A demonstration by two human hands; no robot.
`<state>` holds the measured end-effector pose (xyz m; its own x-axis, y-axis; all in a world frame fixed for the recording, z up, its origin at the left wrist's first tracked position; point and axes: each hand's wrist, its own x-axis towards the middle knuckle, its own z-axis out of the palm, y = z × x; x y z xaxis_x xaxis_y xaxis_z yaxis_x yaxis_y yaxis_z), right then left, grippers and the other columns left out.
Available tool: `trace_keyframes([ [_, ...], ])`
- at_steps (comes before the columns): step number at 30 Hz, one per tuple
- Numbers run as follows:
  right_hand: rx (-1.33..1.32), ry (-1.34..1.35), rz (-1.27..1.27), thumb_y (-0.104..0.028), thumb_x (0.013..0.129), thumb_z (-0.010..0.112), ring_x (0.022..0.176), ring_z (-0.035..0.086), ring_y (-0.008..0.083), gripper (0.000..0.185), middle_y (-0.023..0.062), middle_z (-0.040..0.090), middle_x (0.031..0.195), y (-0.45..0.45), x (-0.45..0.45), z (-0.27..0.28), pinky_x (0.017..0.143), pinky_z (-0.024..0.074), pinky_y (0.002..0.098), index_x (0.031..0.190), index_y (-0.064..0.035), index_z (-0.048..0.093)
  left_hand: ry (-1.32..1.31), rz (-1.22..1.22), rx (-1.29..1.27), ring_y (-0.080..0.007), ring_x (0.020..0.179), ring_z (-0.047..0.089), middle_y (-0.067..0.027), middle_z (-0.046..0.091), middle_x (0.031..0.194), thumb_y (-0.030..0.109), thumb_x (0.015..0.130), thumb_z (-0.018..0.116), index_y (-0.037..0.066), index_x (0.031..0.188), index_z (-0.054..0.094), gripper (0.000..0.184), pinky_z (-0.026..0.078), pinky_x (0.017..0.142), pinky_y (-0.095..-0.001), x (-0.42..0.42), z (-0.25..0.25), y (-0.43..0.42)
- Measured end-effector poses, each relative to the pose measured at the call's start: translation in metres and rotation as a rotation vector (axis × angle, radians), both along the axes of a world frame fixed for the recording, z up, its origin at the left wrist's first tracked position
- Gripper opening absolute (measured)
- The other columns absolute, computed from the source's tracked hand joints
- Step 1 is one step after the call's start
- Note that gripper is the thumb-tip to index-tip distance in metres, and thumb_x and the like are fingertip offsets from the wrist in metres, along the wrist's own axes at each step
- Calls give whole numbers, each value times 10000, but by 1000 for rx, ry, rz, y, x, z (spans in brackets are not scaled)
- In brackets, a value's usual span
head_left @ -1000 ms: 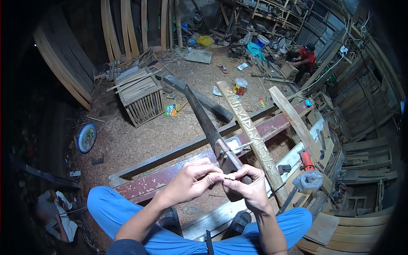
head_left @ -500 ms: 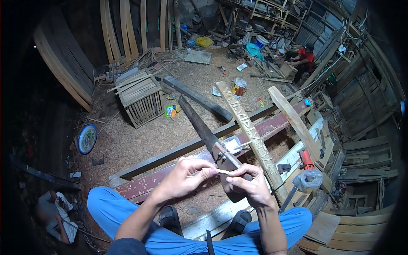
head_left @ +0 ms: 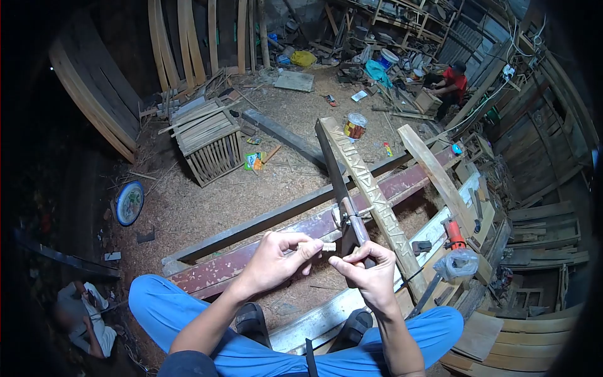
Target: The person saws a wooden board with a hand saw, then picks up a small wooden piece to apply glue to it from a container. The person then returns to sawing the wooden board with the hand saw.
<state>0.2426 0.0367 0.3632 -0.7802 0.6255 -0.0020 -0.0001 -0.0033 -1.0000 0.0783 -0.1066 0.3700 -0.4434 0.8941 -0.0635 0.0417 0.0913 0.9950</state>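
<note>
My left hand [head_left: 282,259] pinches a small pale piece of wood [head_left: 328,247] between thumb and fingers, its end pointing toward my other hand. My right hand [head_left: 372,271] is closed on a handsaw, with thumb and forefinger pressed together near the wood piece but apart from it. The saw's brown handle [head_left: 358,230] rises from behind my fingers, and its dark blade [head_left: 333,164] points away from me. Part of the grip is hidden by the hand. Just right of the saw lies a carved wooden board [head_left: 377,204] with raised angular patterns, resting across a dark red beam [head_left: 411,183].
A plain plank [head_left: 433,166], a red tool [head_left: 452,235] and a plastic bag [head_left: 456,265] lie to the right. A slatted crate [head_left: 210,151] and a paint can [head_left: 355,125] stand on the shavings-covered floor. One person [head_left: 451,87] sits far right, another [head_left: 88,320] lower left.
The saw has swung upright and to the right, now overlapping the carved board. My hands have drawn apart slightly, and the small wood piece stays in my left fingers. The white container is now hidden.
</note>
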Motion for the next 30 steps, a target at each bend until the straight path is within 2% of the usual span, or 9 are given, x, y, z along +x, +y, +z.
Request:
trace_keyframes([
  [5, 33, -6, -10, 39, 805, 841, 637, 507, 0, 137, -21, 631, 714, -9, -5, 2, 567, 389, 185, 822, -4, 713, 12, 18, 40, -66, 597, 563, -17, 653, 637, 271, 1021, 621, 1, 964, 765, 311, 463, 583, -276, 1, -6, 0],
  [8, 117, 56, -43, 18, 812, 845, 666, 544, 19, 127, -2, 668, 755, -13, -7, -3, 596, 417, 183, 845, 2, 724, 19, 6, 30, -85, 633, 614, -51, 669, 743, 190, 1016, 641, -54, 948, 733, 269, 475, 589, -262, 1, -4, -3],
  [10, 181, 28, -24, 12, 857, 799, 789, 649, 85, 70, 63, 726, 842, -11, -6, -6, 709, 506, 230, 902, 27, 748, 29, 36, 68, -90, 638, 622, -56, 671, 751, 188, 1015, 640, -54, 953, 734, 267, 478, 592, -264, 2, -4, -4],
  [14, 250, 67, -14, 12, 861, 793, 792, 649, 88, 73, 70, 728, 853, -13, -9, -6, 706, 506, 234, 923, 19, 755, 54, 42, 75, -93, 643, 627, -57, 676, 754, 187, 1016, 638, -52, 959, 737, 265, 480, 597, -263, 3, -4, -6],
  [17, 313, 17, -4, 5, 862, 795, 803, 653, 91, 85, 61, 722, 843, -14, -10, -4, 715, 510, 244, 940, 10, 762, -32, 84, 90, -90, 643, 622, -55, 680, 760, 190, 1015, 639, -47, 952, 737, 264, 476, 600, -261, 4, -6, -6],
  [20, 421, 67, -17, 1, 865, 795, 735, 601, 58, 89, 31, 702, 814, -16, -12, -3, 644, 462, 220, 949, 1, 767, -22, 93, 63, -85, 641, 615, -50, 681, 751, 191, 1014, 640, -41, 946, 739, 261, 473, 602, -259, 4, -8, -6],
  [22, 213, -1, -53, 9, 858, 801, 663, 511, 24, 82, -4, 667, 780, -18, -8, -6, 575, 379, 201, 931, -7, 766, -15, 98, 81, -77, 639, 606, -39, 677, 728, 195, 1014, 640, -32, 940, 742, 259, 466, 597, -255, 4, -9, -5],
  [25, 201, 79, -59, 14, 845, 813, 628, 438, 6, 89, -27, 642, 773, -15, -6, -19, 546, 319, 197, 915, -17, 768, -19, 93, 79, -73, 638, 603, -32, 675, 712, 196, 1016, 638, -26, 938, 744, 258, 462, 595, -251, 5, -7, -2],
  [30, 186, 47, -101, 9, 833, 827, 640, 451, 9, 90, -23, 643, 776, -13, -9, -21, 554, 332, 202, 894, -18, 767, -8, 77, 43, -64, 637, 602, -35, 684, 710, 236, 1015, 639, -20, 1011, 763, 284, 486, 616, -262, 2, -11, -1],
])
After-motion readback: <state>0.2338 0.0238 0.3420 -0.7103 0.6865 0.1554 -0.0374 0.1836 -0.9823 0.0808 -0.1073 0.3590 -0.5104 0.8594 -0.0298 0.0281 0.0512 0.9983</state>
